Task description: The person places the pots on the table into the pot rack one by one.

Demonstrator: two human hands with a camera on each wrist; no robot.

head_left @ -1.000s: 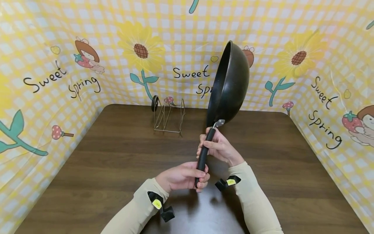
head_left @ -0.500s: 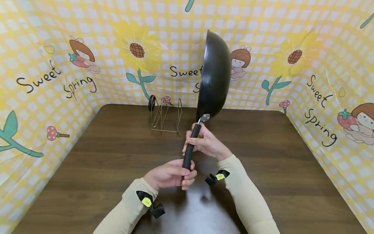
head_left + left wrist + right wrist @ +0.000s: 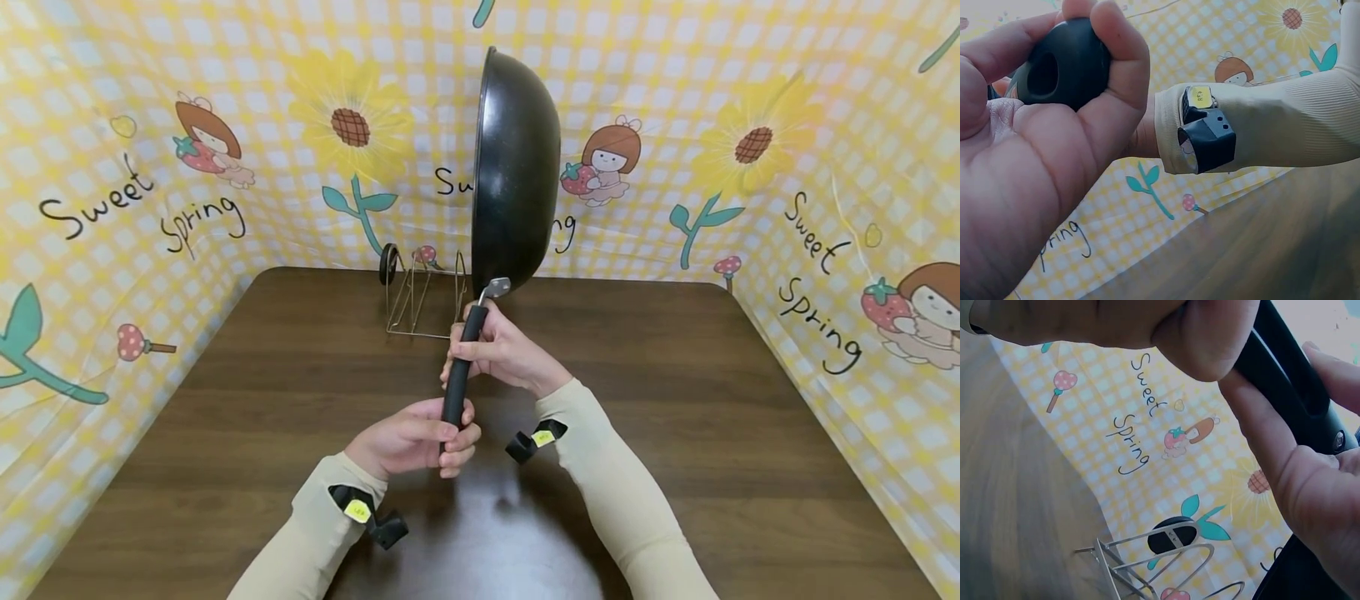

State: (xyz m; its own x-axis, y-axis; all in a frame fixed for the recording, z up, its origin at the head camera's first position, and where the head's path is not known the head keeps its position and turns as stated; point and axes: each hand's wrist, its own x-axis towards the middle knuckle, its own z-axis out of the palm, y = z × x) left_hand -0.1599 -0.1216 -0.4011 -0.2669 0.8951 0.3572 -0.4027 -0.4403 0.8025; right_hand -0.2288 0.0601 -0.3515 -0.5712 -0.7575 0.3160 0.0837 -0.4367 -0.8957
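Observation:
A black wok is held up over the table, its bowl standing on edge with the rounded outside toward me and the open side facing left. Its black handle slants down toward me from a metal bracket. My left hand grips the handle near its free end; the left wrist view shows fingers curled round the handle's end, which has an oval hole. Farther up, close to the bowl, my right hand holds the same handle between thumb and fingers. The wok's inside is hidden.
Behind the hands, a wire rack stands on the brown wooden table, with a black round disc at its left side. The wok and right hand overlap its right edge in the head view. Yellow checked cloth encloses the back and sides.
Both hands have carried the wok leftward and slightly up. Its bowl has turned so that the inside, visible a second ago, no longer shows. The rack stays on the table.

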